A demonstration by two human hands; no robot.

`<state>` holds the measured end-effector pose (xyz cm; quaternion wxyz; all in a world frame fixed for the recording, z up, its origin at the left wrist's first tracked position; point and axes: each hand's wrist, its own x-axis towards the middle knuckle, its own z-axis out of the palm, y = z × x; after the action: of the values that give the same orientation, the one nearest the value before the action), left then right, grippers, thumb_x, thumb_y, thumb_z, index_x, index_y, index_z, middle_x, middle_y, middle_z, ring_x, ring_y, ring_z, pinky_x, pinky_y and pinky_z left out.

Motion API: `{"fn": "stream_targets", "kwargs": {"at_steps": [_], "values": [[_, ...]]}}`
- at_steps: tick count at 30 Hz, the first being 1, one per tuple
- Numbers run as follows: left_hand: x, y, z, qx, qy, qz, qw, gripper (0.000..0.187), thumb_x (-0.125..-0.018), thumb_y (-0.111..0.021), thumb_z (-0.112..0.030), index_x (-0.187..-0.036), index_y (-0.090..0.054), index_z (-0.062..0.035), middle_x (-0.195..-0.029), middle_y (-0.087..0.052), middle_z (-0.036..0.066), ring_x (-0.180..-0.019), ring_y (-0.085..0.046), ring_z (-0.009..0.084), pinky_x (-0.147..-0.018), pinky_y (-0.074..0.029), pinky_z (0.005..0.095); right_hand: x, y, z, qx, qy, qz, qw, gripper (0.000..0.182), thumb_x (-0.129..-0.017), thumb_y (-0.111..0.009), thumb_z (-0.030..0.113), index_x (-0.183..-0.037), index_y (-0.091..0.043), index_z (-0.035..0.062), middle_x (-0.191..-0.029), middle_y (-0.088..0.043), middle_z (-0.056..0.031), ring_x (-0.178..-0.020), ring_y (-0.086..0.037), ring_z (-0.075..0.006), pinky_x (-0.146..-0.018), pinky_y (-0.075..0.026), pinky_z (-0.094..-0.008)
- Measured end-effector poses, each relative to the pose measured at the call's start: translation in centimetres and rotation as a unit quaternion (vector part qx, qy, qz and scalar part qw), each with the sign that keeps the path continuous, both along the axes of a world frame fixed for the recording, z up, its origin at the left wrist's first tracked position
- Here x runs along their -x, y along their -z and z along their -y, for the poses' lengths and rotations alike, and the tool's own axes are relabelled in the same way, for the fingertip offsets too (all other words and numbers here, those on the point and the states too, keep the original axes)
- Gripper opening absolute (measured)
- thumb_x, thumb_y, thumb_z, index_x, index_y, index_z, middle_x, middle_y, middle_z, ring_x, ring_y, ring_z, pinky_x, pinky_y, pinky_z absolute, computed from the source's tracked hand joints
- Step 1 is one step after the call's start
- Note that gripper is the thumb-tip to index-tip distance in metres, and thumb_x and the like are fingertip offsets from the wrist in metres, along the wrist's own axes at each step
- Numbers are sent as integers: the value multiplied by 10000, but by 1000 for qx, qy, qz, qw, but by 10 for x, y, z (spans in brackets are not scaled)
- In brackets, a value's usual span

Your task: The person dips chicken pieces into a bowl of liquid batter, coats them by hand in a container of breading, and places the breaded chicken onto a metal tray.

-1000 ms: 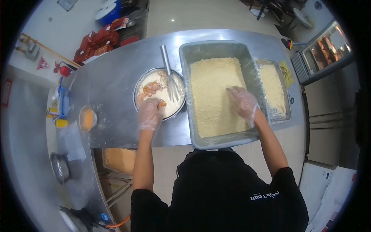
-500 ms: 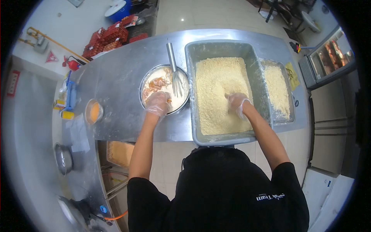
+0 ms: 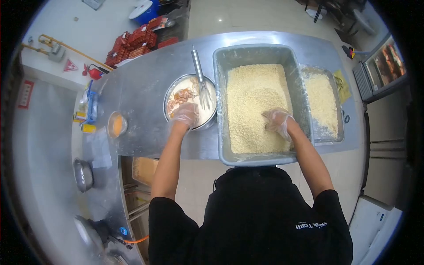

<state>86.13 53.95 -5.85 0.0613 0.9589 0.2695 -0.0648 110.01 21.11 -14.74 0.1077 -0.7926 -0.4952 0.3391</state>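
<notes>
My left hand (image 3: 186,115), in a clear plastic glove, reaches over the near rim of a metal bowl (image 3: 166,94). Its fingers dip toward pale batter (image 3: 206,115) and are hidden from above. Pieces of raw meat (image 3: 183,94) lie in the batter just beyond them. A whisk (image 3: 201,77) leans in the same bowl, handle over the far rim. My right hand (image 3: 279,121), also gloved, is low at the surface of pale crumbly flour (image 3: 249,88) in a deep grey tub (image 3: 217,101). Its fingers point left, somewhat apart, with nothing visible in them.
Right of the tub is a metal tray (image 3: 340,117) of flour, with a yellow cloth (image 3: 342,85) beside it. Left on the steel table (image 3: 145,97) stand a small bowl of orange stuff (image 3: 118,125) and a blue basket (image 3: 91,107). An empty-looking metal bowl (image 3: 83,175) sits nearer.
My right hand has shifted slightly right and toward me over the flour. My left hand stays at the bowl, its fingers less visible. The whole view has turned slightly.
</notes>
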Motion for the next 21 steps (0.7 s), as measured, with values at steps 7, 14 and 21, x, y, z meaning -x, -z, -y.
{"fn": "stream_targets", "kwargs": {"at_steps": [7, 14, 21], "values": [[3, -63, -12, 138, -155, 53, 977, 389, -783, -566, -171, -1113, -667, 7, -1007, -725, 147, -929, -686, 271, -848, -514, 385, -1, -3, 2, -47, -38, 32, 998, 653, -774, -728, 380, -1323, -558, 72, -1216, -637, -200, -1085, -624, -344, -941, -502, -396], [11, -63, -24, 394, -207, 275, 852, 389, -783, -590, -85, -1151, -635, 34, -1052, -683, 108, -873, -662, 199, -818, -518, 327, -1, 13, 5, -91, -33, 28, 995, 640, -770, -731, 380, -1294, -569, 50, -1189, -643, -206, -1070, -624, -353, -927, -504, -397], [-1, -30, -5, 323, -169, 206, 908, 535, -756, -677, -61, -1279, -569, -38, -1133, -659, 105, -1054, -635, 221, -909, -507, 331, -5, 17, -3, -41, -64, 37, 996, 760, -796, -696, 487, -1371, -486, 38, -1257, -595, -206, -1140, -582, -344, -1004, -459, -382]]}}
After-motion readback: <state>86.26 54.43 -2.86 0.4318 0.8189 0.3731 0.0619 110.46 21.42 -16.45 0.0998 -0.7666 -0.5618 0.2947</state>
